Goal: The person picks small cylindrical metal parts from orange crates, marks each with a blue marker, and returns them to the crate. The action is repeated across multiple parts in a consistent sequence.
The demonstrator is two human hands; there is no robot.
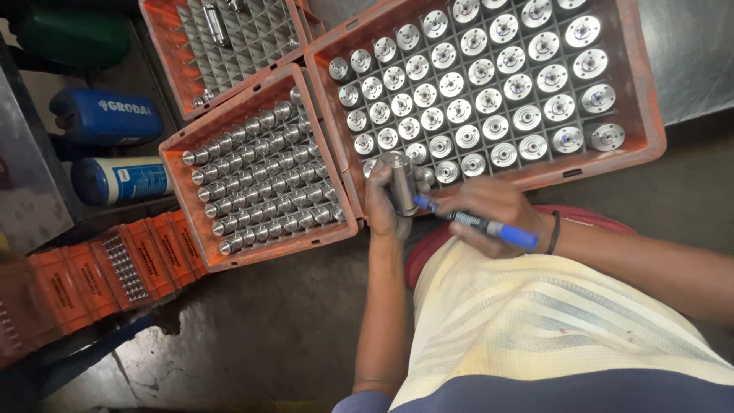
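just below the big orange crate (646, 115), we see our left hand (386, 205) wrapped around a short metal cylinder (401, 183), its fingers clenched on the part and holding it upright, close to the crate's near wall. our right hand (493, 213) grips a blue marker (478, 224), fingers closed on its barrel, and the tip meets the lower side of the cylinder. a dark band sits on the right wrist.

the big crate holds a grid of dividers, with a round, shiny metal part standing in nearly every cell, flat faces up. just beside it, to the left, a smaller orange crate (191, 203) is packed with slimmer metal cylinders in tight rows. behind that one, a third orange crate (164, 53) has mostly bare divider cells and a few parts at the far end.

further left, blue canisters (107, 115) lie on their sides, and a row of orange trays (84, 271) stands on edge by the stained floor (252, 336). a pale yellow striped cloth (550, 321) covers our lap below the hands.
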